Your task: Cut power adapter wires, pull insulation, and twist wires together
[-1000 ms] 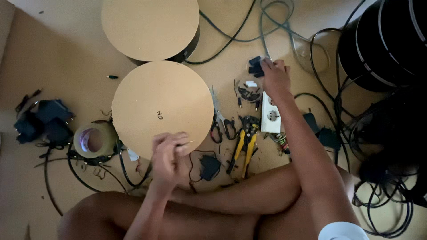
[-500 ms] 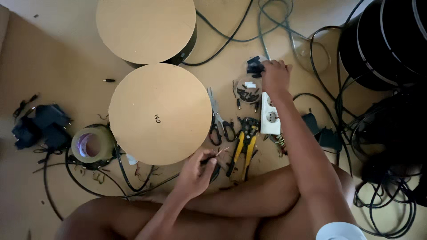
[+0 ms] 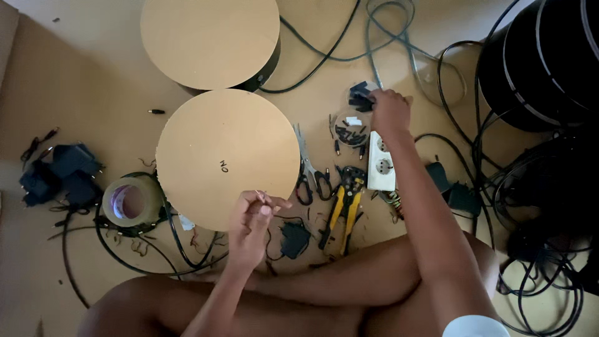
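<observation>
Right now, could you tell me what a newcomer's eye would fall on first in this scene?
Two round discs: one lies mid-floor, another at the top edge. The left hand pinches a thin wire at the near disc's lower edge, while the right hand reaches into a small clear tub of dark parts. Scissors, yellow pliers and a white socket strip lie between them, and black cables tangle on the right.

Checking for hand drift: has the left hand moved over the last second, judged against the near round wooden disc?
Yes. The left hand shifted right along the near round wooden disc's lower edge, toward its right side.
</observation>
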